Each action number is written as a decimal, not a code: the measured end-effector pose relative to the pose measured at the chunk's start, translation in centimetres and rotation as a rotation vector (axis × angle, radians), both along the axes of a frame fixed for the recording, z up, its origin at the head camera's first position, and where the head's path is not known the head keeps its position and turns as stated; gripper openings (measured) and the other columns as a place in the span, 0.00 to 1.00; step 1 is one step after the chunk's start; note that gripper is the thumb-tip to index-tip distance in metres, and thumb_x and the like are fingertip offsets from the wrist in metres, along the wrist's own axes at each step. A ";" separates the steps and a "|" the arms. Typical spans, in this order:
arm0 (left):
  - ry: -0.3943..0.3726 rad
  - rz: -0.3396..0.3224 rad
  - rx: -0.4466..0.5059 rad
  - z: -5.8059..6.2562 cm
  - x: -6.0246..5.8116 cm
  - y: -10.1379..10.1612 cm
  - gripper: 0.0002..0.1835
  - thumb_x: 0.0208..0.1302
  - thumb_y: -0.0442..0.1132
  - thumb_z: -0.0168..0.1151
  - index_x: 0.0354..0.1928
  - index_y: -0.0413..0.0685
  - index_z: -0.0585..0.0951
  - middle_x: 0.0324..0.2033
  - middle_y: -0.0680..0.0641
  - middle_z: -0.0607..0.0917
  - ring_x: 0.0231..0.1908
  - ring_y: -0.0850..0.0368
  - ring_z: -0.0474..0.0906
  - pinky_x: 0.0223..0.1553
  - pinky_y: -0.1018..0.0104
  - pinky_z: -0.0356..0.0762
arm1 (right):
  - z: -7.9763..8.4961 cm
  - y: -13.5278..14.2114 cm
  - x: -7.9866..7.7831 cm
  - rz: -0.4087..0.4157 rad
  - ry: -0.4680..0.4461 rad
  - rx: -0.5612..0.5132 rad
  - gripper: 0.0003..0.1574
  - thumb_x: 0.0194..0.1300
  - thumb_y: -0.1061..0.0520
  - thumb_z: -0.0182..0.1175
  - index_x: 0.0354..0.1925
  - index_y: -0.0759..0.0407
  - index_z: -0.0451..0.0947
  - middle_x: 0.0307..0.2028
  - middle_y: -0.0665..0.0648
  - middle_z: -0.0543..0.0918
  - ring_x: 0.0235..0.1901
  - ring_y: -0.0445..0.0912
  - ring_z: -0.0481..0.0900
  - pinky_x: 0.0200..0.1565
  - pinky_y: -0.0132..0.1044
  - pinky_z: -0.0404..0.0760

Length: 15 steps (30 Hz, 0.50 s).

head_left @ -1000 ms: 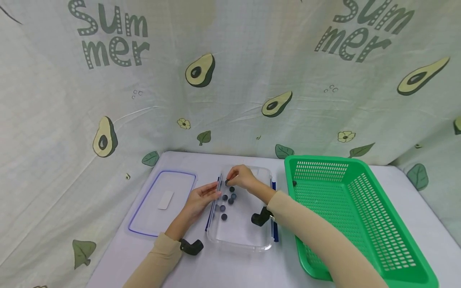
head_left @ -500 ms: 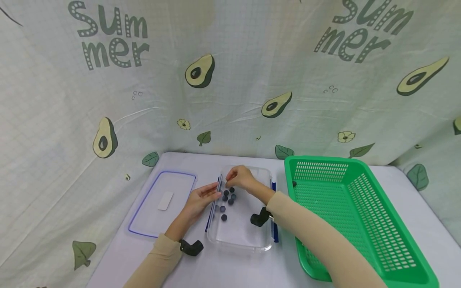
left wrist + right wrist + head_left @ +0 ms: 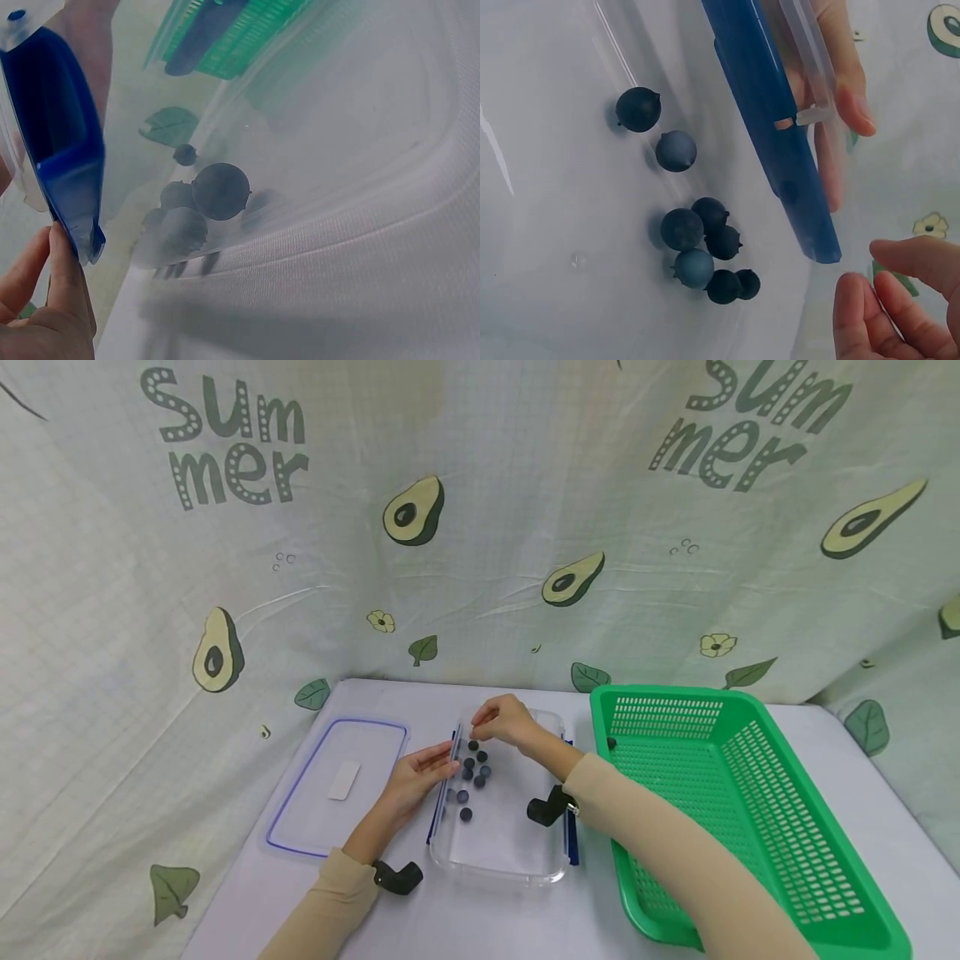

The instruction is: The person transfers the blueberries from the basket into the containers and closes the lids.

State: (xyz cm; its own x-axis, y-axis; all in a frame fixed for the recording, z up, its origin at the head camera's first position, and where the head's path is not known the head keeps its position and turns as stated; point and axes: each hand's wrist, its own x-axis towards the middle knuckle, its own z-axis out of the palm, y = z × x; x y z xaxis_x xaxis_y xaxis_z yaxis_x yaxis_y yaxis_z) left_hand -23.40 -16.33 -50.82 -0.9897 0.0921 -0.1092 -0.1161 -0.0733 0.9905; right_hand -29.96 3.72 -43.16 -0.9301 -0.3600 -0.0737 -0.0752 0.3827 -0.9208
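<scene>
Several dark blueberries [image 3: 682, 229] lie in a clear plastic box [image 3: 517, 870] with blue clips, mostly along its left wall. My left hand [image 3: 416, 779] holds that wall at its open blue clip [image 3: 769, 112], thumb on one side and fingers on the other. Over the far left corner of the box is my right hand [image 3: 504, 722], with a gap between thumb and fingertips and nothing held. The nearest blueberry [image 3: 473, 745] sits just below its fingers. In the left wrist view, blueberries [image 3: 221, 192] show through the clear wall.
A green plastic basket [image 3: 750, 693] stands to the right, with one small dark blueberry [image 3: 612, 743] near its left wall. The clear lid [image 3: 337, 721] with a blue seal and a white label [image 3: 343, 780] lies left of the box. A printed curtain hangs behind the table.
My right hand has let go of a blueberry in the far left of the box and moved up slightly. More blueberries now show beneath its fingers. The left hand stays put.
</scene>
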 end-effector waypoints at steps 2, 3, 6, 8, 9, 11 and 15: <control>0.001 -0.003 -0.002 0.0 0.0 0.0 0.29 0.62 0.30 0.69 0.64 0.30 0.73 0.61 0.33 0.77 0.56 0.53 0.76 0.52 0.75 0.76 | 0.3 0.3 -0.1 0.007 0.000 -0.012 0.11 0.56 0.67 0.70 0.39 0.72 0.82 0.28 0.56 0.85 0.29 0.44 0.82 0.46 0.49 0.83; 0.001 -0.005 -0.004 0.0 0.0 0.1 0.29 0.62 0.30 0.69 0.65 0.31 0.73 0.61 0.33 0.77 0.57 0.53 0.76 0.53 0.75 0.76 | 0.5 0.5 -0.1 0.007 -0.001 -0.016 0.11 0.56 0.67 0.70 0.39 0.71 0.83 0.28 0.56 0.85 0.29 0.44 0.83 0.46 0.49 0.83; 0.003 -0.011 -0.022 0.0 0.0 0.1 0.30 0.62 0.32 0.70 0.65 0.32 0.73 0.61 0.34 0.77 0.58 0.52 0.75 0.53 0.75 0.76 | 0.9 1.1 -0.2 0.013 -0.013 -0.031 0.12 0.58 0.66 0.70 0.41 0.71 0.82 0.30 0.56 0.85 0.32 0.49 0.85 0.48 0.49 0.83; -0.002 -0.009 -0.026 0.0 0.0 0.1 0.30 0.62 0.32 0.70 0.65 0.32 0.74 0.61 0.34 0.77 0.58 0.51 0.75 0.53 0.74 0.76 | 1.2 1.5 -0.3 0.018 -0.021 -0.031 0.14 0.59 0.65 0.70 0.43 0.71 0.82 0.32 0.57 0.85 0.35 0.52 0.85 0.50 0.48 0.82; -0.004 -0.007 -0.031 0.0 0.0 0.1 0.30 0.62 0.32 0.70 0.65 0.32 0.74 0.61 0.34 0.77 0.58 0.51 0.76 0.53 0.74 0.76 | 1.4 1.8 -0.3 0.021 -0.027 -0.031 0.15 0.60 0.65 0.70 0.44 0.71 0.82 0.33 0.57 0.85 0.37 0.53 0.85 0.51 0.48 0.82; -0.007 -0.001 -0.030 0.0 0.1 0.1 0.29 0.63 0.32 0.69 0.65 0.32 0.74 0.61 0.34 0.77 0.58 0.52 0.76 0.53 0.75 0.76 | 1.8 2.2 -0.4 0.022 -0.033 -0.032 0.15 0.60 0.64 0.70 0.45 0.70 0.82 0.34 0.57 0.85 0.39 0.54 0.85 0.51 0.47 0.81; -0.011 0.003 -0.036 0.1 0.1 0.1 0.29 0.63 0.32 0.69 0.65 0.32 0.73 0.62 0.35 0.76 0.58 0.52 0.76 0.54 0.75 0.75 | 2.7 3.2 -0.4 0.018 -0.039 -0.039 0.15 0.60 0.63 0.70 0.45 0.69 0.82 0.36 0.57 0.85 0.40 0.54 0.84 0.51 0.46 0.80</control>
State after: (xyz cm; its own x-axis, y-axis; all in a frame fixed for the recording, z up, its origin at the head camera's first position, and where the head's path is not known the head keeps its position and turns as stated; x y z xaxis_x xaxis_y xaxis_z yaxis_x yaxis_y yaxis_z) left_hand -23.29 -16.23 -50.69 -0.9888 0.0853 -0.1228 -0.1264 -0.0381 0.9912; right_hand -30.39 6.97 -40.41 -0.9203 -0.3796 -0.0949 -0.0457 0.3453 -0.9374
